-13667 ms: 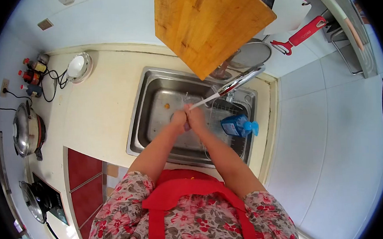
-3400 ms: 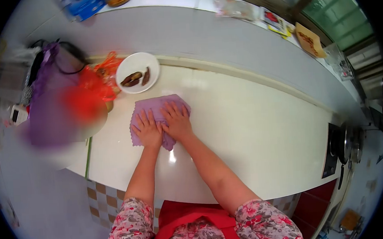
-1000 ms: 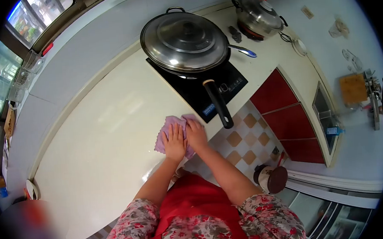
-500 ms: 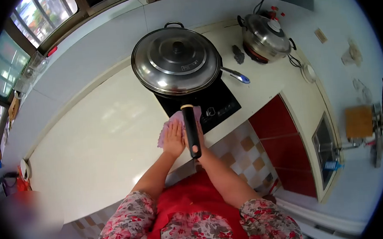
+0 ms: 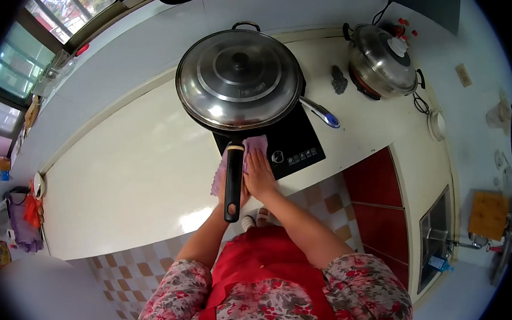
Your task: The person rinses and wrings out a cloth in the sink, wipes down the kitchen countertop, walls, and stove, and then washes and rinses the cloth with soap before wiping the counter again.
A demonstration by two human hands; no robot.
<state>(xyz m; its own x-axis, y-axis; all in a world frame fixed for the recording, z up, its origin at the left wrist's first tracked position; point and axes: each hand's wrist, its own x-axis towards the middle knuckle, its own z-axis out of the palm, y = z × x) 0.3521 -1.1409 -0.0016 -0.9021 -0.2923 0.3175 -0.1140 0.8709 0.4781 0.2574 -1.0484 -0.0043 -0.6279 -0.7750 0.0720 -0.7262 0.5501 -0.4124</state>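
A purple cloth [image 5: 255, 143] lies at the front left of the black induction cooker [image 5: 296, 140], partly on the white counter [image 5: 121, 168]. My right hand [image 5: 259, 174] presses flat on it with the fingers stretched out. My left hand [image 5: 238, 190] is on the cloth's left part, mostly hidden beneath the pan's black handle [image 5: 232, 185], so its fingers do not show. A large pan with a steel lid [image 5: 240, 79] stands on the cooker, its handle above the cloth and my left hand. A utensil handle [image 5: 322, 112] sticks out at the pan's right.
A lidded steel pot [image 5: 382, 61] stands at the back right, with a dark scrubber [image 5: 338, 80] beside it. Further right are bowls [image 5: 437, 125], the sink [image 5: 434, 231] and a wooden board [image 5: 488, 215]. Bags [image 5: 25, 218] and a plate [image 5: 39, 185] are at the far left.
Since the sink view, my hands have moved to the counter with the purple cloth. Over the last second, they and the cloth have slid to the cooker's front left, under the pan handle.
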